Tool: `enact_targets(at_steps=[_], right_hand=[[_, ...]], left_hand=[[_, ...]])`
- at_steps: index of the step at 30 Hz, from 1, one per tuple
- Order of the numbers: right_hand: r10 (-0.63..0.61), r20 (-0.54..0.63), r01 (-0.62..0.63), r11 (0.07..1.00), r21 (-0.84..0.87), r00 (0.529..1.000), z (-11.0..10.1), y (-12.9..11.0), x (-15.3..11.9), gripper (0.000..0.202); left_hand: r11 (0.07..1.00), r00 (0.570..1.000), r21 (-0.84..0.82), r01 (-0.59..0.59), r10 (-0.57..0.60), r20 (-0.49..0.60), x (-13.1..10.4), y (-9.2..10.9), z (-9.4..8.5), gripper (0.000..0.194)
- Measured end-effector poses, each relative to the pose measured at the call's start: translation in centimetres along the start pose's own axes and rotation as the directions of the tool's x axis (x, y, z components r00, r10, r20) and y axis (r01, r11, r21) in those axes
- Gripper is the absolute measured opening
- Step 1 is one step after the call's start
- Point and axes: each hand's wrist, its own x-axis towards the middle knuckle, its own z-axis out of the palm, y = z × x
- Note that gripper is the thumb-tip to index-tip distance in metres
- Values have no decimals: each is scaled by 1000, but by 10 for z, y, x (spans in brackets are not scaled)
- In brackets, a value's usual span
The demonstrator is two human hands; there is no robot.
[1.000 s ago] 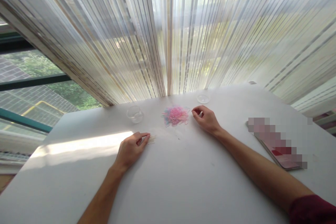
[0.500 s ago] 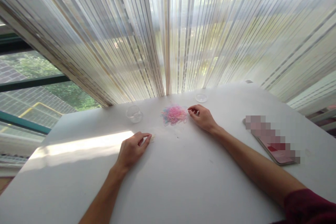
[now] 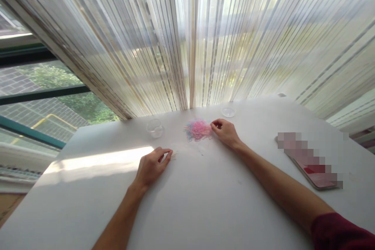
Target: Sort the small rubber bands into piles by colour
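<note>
A loose pile of small pink, blue and pale bands (image 3: 197,130) lies on the white table (image 3: 211,203). My right hand (image 3: 224,131) is at the pile's right edge, thumb and forefinger pinched together; whatever is between the fingertips is too small to make out. To the lower left of the pile, my left hand (image 3: 154,165) rests with thumb and forefinger closed beside a few yellowish bands (image 3: 174,155). Its fingertips touch or nearly touch them, and I cannot tell if one is held.
Behind my left hand stands a clear round cup (image 3: 155,129). A clear shallow lid (image 3: 228,112) lies near the curtain (image 3: 191,47) at the back. On the right is a flat pinkish object (image 3: 310,164), partly blurred out. A dark speck (image 3: 202,154) lies in front of the pile.
The whole view has shifted slightly, moving the table items a little to the right. My right hand is slightly closer to the pile, its fingers more closed over the edge.
</note>
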Motion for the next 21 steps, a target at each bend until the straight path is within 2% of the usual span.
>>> enact_targets(at_steps=[8,13,21], right_hand=[[36,-10,-34,988,148,999,-4,0,-4,23],[40,-4,-38,970,241,999,-5,-2,-5,27],[28,21,-34,932,361,999,-8,-21,-7,30]], left_hand=[[996,996,-41,-78,77,-43,-1,0,1,30],[996,996,-47,-80,78,-46,-1,2,0,30],[996,996,-52,-76,74,-40,-2,4,0,31]])
